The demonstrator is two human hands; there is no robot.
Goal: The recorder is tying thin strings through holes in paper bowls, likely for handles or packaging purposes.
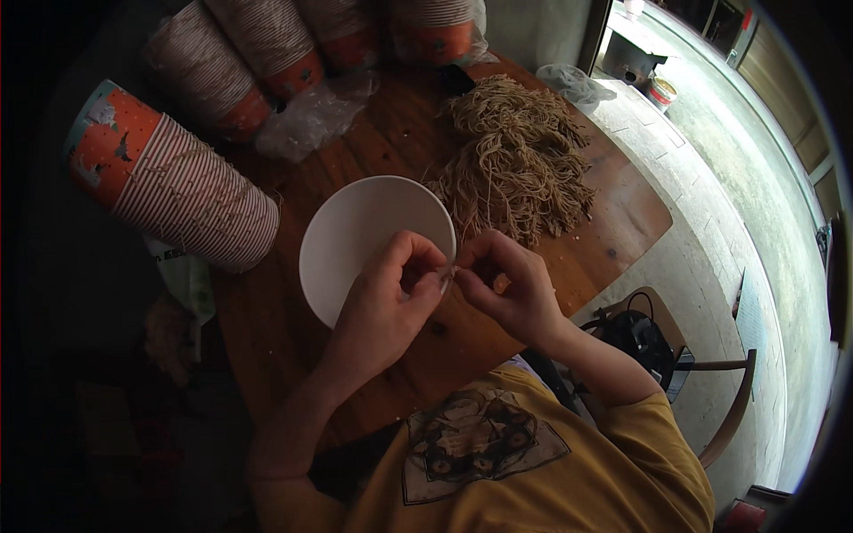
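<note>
A white paper bucket (342, 235) lies tilted in front of me, its round opening facing me. With its fingers inside the opening, my left hand (382, 298) pinches at the right side of the rim. My right hand (515, 289) meets it from outside, thumb and forefinger pressed together at the same spot. Something small and pale shows between the fingertips, too small to make out for certain. Just beyond my right hand is a heap of tan cords (520, 164), loosely tangled on the wooden table (604, 266).
A long stack of nested orange-and-white buckets (191, 191) leans at the left. Several more wrapped stacks (267, 44) stand at the back, beside crumpled clear plastic (315, 115). Another plastic bag (573, 84) is at the far right corner. A wooden chair (733, 404) holds a black bag (640, 342).
</note>
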